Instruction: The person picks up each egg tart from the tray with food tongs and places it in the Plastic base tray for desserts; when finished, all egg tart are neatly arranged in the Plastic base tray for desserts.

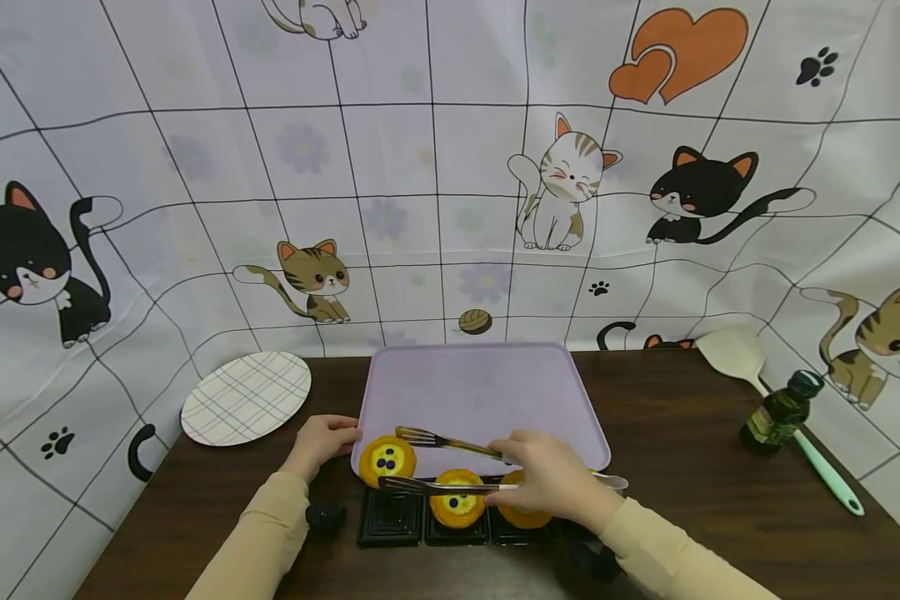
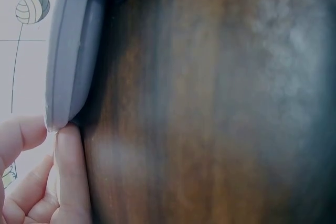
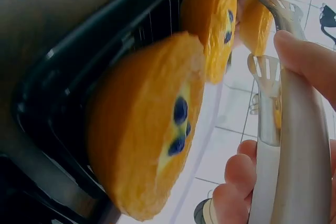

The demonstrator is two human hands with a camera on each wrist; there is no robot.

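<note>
My right hand (image 1: 543,479) holds metal tongs (image 3: 304,140) with slotted ends, their two arms spread apart and pointing left. Between the tong tips and the lilac tray's (image 1: 480,383) front left corner sits a golden tart (image 1: 387,461) with a yellow centre and dark blue berries. With its fingertips, my left hand (image 1: 324,442) pinches the tray's left rim, one finger on each side in the left wrist view. Two more tarts rest in a black compartment tray (image 1: 390,521): a middle tart (image 1: 457,510) and a right tart (image 3: 152,124), partly under my right hand in the head view. The black tray's left compartment holds nothing.
At the left a white plate (image 1: 247,400) with a line pattern stands by the wall. On the right lie a spatula (image 1: 825,475) with a mint handle and a dark green bottle (image 1: 780,412) over it. A cat-print sheet (image 1: 390,167) hangs behind the dark wooden table (image 1: 667,442).
</note>
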